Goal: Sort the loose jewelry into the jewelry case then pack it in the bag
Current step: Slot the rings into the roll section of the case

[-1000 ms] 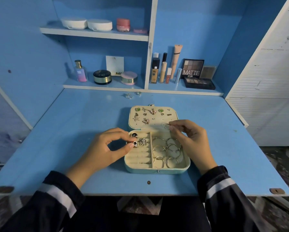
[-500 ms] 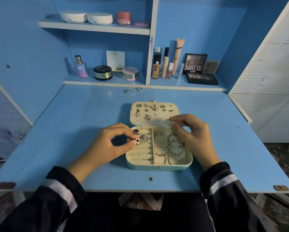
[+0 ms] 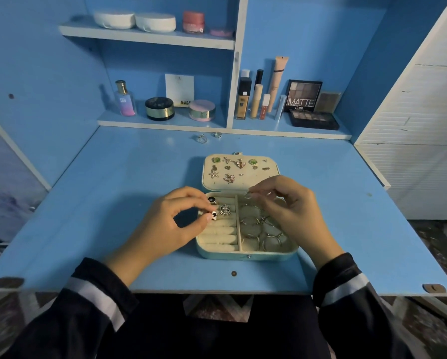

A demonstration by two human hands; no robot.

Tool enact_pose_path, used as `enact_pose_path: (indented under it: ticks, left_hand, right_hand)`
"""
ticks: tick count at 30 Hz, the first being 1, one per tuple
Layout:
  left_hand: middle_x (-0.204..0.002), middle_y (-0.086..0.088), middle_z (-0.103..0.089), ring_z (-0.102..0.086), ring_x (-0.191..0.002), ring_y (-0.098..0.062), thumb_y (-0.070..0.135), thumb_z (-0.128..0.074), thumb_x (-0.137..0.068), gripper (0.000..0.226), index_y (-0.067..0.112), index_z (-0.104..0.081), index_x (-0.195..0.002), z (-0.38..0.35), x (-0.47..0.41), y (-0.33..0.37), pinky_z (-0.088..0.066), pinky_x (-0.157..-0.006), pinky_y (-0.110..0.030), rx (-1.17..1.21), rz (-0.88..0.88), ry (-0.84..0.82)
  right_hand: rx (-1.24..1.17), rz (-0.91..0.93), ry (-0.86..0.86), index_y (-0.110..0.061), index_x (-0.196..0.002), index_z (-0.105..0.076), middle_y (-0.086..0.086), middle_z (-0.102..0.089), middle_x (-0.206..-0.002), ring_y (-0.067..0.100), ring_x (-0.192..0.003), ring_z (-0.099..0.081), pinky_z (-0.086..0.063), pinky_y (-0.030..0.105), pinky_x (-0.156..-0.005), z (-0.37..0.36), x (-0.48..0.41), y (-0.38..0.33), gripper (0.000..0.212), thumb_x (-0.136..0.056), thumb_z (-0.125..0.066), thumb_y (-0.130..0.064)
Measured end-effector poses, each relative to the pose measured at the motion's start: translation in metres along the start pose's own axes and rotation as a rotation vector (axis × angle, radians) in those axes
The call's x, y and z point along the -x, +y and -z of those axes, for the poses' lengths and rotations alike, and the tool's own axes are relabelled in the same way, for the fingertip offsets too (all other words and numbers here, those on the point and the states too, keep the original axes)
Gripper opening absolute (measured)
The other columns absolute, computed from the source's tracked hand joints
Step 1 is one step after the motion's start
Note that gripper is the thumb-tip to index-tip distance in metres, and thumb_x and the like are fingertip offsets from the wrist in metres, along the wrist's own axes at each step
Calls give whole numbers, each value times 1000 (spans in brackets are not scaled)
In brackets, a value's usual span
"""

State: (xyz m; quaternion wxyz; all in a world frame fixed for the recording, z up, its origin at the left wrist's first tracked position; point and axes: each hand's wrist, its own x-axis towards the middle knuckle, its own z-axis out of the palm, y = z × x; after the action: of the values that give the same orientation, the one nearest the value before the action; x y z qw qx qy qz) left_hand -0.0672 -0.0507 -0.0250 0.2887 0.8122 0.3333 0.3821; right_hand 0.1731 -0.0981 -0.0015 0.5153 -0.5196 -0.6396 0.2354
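An open cream jewelry case (image 3: 245, 252) lies on the blue desk (image 3: 129, 187). Its raised lid (image 3: 209, 181) carries several earrings and pendants. My left hand (image 3: 170, 224) pinches a black-and-white ring (image 3: 213, 216) at the ring rolls, beside a silver spider-like ring (image 3: 225, 210) and a black round ring (image 3: 212, 200). My right hand (image 3: 292, 213) pinches a small thin ring (image 3: 248, 195) above the right compartment, which holds several silver hoops (image 3: 253, 230). Two loose rings (image 3: 202, 138) lie at the back of the desk. No bag is in view.
Shelves behind the desk hold a perfume bottle (image 3: 125, 99), round compacts (image 3: 159, 108), makeup tubes (image 3: 256, 101) and eyeshadow palettes (image 3: 313, 119). White cabinet panels (image 3: 419, 120) stand at the right. The desk's front edge is close to my sleeves.
Both hands stay at the case; the right hand has lifted slightly with the small ring. The camera view has shifted a little downward.
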Motion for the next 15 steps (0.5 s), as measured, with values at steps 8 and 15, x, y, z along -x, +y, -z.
enact_pose_path:
  ticks: [8, 15]
  left_hand:
    - [-108, 13, -63, -63, -108, -15, 27, -68, -87, 19, 24, -72, -106, -1, 1, -5, -45, -95, -19, 8, -9, 47]
    - [-130, 16, -59, -52, -125, 0, 29, -56, -95, 36, 21, -59, -130, -5, 1, -8, -39, -106, -20, -92, 52, 22]
  right_hand:
    - [104, 5, -148, -17, -87, -75, -6, -69, -82, 8, -76, -60, -43, 18, -70, 0, 5, -11, 12, -83, -74, -6]
    - [113, -17, -213, -22, -82, -75, -23, -64, -71, -1, -67, -57, -41, 9, -65, -11, 11, -23, 16, -79, -78, -7]
